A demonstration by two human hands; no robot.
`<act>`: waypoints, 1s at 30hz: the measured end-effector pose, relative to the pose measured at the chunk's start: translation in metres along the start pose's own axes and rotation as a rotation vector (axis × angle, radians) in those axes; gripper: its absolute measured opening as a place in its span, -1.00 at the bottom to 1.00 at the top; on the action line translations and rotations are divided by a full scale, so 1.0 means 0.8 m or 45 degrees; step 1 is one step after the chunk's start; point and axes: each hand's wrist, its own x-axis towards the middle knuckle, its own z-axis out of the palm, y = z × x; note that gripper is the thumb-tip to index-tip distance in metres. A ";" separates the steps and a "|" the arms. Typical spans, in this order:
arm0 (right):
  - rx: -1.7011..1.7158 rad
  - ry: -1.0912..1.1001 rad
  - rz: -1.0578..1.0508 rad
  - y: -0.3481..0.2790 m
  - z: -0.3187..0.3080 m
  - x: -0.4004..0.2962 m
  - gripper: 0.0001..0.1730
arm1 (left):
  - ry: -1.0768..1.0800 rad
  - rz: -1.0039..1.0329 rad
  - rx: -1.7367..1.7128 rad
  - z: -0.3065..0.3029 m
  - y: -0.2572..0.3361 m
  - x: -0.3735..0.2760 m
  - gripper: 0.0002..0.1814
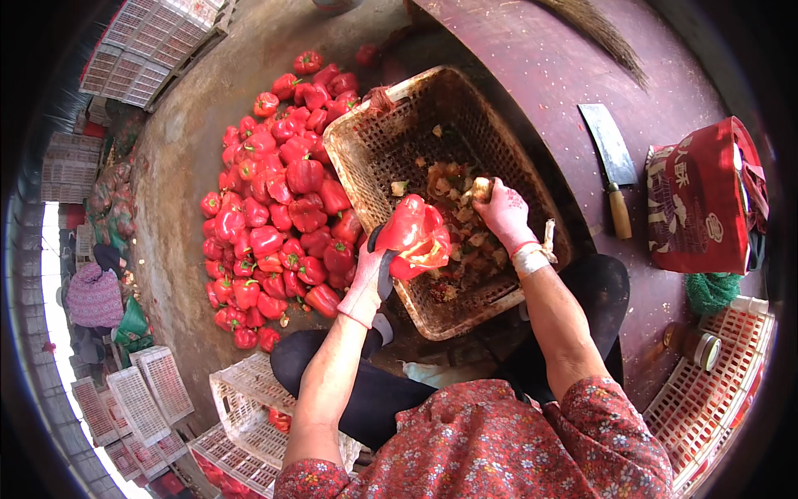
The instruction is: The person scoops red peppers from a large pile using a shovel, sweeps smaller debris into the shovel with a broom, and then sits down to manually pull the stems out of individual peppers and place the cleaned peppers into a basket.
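Observation:
My left hand (373,265), in a pink and dark work glove, grips a red bell pepper (414,237) that is split open at its lower right side. It is held over the near left rim of a dirty plastic crate (430,325). My right hand (506,212), in a pink glove with a wrapped wrist, is closed around a short pale stub (481,189). Whether this is a pepper core or a tool handle I cannot tell. Below lie pale pepper cores and scraps (464,215) in the crate.
A large heap of red bell peppers (274,206) lies on the floor left of the crate. On the reddish board (561,93) at right are a cleaver (608,150), a red bag (698,199), a jar (704,350) and a broom (592,31). White crates (249,399) stand near my left leg; another person (96,296) is far left.

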 end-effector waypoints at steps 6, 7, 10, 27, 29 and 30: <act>1.374 -0.664 0.020 -0.016 0.043 -0.053 -0.14 | 0.212 0.467 -0.104 0.006 -0.028 0.029 -0.52; 2.009 -1.199 0.253 -0.049 0.025 -0.074 -0.24 | 0.311 0.550 -0.044 0.000 -0.030 0.030 -0.51; 2.547 -1.112 0.350 -0.084 0.024 -0.100 -0.46 | 0.349 0.674 0.282 0.049 -0.030 0.017 -0.41; 2.429 -0.251 0.295 -0.080 0.025 -0.093 -0.42 | 0.178 0.383 -0.139 0.089 -0.057 0.038 -0.71; 2.270 -0.141 0.389 -0.076 0.048 -0.094 -0.36 | 0.261 0.326 -0.233 0.075 -0.076 0.050 -0.62; 2.277 -0.229 0.341 -0.071 0.055 -0.088 -0.33 | 0.263 0.283 -0.282 0.068 -0.082 0.056 -0.59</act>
